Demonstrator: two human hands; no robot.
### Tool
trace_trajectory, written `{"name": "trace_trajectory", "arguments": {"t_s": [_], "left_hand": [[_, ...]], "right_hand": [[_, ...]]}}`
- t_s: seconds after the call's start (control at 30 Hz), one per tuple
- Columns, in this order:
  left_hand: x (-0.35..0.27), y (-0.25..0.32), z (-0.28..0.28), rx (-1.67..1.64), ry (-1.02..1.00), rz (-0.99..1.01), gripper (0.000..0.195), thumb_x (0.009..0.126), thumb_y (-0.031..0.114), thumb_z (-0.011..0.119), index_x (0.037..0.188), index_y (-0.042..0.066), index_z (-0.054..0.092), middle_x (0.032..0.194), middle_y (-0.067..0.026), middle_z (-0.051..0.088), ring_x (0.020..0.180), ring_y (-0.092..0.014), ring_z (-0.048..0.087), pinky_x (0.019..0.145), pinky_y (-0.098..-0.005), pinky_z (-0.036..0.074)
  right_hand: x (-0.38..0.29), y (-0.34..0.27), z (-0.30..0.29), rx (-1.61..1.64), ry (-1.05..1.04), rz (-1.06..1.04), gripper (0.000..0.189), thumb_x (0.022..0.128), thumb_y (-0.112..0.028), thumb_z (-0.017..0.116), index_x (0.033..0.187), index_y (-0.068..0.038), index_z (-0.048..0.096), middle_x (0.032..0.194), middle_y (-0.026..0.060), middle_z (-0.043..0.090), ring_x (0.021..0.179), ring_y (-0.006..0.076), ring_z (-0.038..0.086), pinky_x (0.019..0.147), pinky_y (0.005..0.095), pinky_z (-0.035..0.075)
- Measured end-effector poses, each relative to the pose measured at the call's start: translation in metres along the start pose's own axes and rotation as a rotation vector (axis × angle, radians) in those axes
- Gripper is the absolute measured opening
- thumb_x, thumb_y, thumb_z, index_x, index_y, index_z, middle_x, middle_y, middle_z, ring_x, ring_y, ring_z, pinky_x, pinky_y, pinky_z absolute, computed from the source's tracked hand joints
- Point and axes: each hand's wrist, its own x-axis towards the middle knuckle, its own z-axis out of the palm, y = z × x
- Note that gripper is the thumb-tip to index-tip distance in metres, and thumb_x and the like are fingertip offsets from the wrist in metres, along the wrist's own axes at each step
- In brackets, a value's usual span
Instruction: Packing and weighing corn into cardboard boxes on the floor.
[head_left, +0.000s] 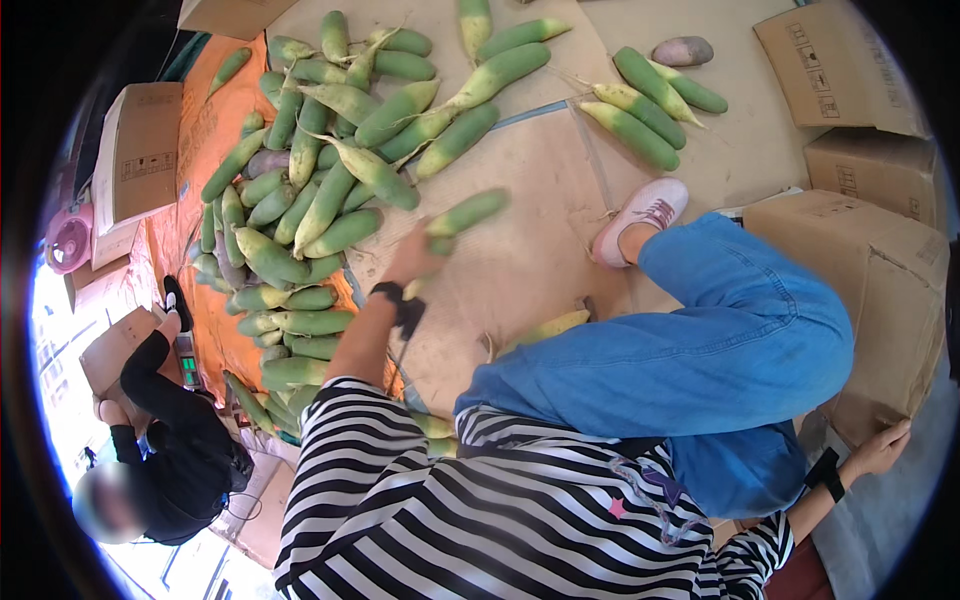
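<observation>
My left hand (417, 253), blurred by motion, grips a green radish (471, 212) over the cardboard-covered floor (517, 262). A second green radish (441, 244) shows at the fingers, its pale tip below the palm; whether it is gripped too is unclear. Just left of this hand lies a large heap of green radishes (322, 217), partly on an orange sheet (196, 150). Far to the right, my right hand (879, 450) is at the lower corner of a cardboard box (892, 330). Its fingers are bent, and their hold on the box cannot be made out.
Several separate radishes (637, 124) lie beyond my pink shoe (641, 217). Another radish (555, 327) is partly hidden by my leg. Cardboard boxes (832, 67) stand along the right. At left, a person in black (187, 457) sits near a scale (189, 367) and a pink fan (70, 238).
</observation>
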Motion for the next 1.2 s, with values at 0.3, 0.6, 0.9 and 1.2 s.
{"name": "trace_trajectory", "arguments": {"t_s": [0.3,0.6,0.9,1.2], "left_hand": [[0.116,0.272,-0.015,-0.318,0.564,0.622,0.05,0.072,0.016,0.067,0.116,0.003,0.049,0.104,-0.017,0.056,0.096,-0.028,0.055,0.084,-0.0353,0.044],[0.082,0.012,-0.163,0.262,0.772,-0.385,0.079,0.064,0.053,0.07,0.109,-0.009,0.049,0.105,-0.0248,0.054,0.101,-0.036,0.052,0.087,-0.0407,0.042],[0.117,-0.047,-0.14,0.181,0.05,-0.575,0.085,0.069,0.069,0.048,0.12,0.001,0.052,0.123,-0.0233,0.049,0.116,-0.037,0.046,0.096,-0.0428,0.036],[0.092,0.072,0.013,0.216,0.59,-0.38,0.041,0.08,0.037,0.053,0.098,0.001,0.059,0.107,-0.0251,0.052,0.094,-0.037,0.055,0.078,-0.0446,0.046]], "right_hand": [[-0.007,0.003,-0.007,0.015,-0.03,0.018,0.044,0.093,-0.043,0.041,0.086,-0.003,0.058,0.074,0.0092,0.058,0.066,0.0188,0.05,0.062,0.0304,0.041],[0.001,-0.005,-0.013,0.087,-0.015,0.015,0.045,0.093,-0.043,0.041,0.089,-0.002,0.058,0.076,0.0099,0.058,0.068,0.018,0.049,0.066,0.0304,0.042],[-0.003,0.002,0.003,0.064,-0.063,0.062,0.045,0.092,-0.043,0.042,0.095,-0.002,0.059,0.083,0.012,0.061,0.074,0.0203,0.053,0.07,0.0316,0.043],[-0.002,-0.007,-0.005,0.085,-0.019,0.001,0.042,0.093,-0.04,0.043,0.091,-0.001,0.059,0.074,0.0081,0.058,0.068,0.0163,0.049,0.067,0.029,0.042]]}}
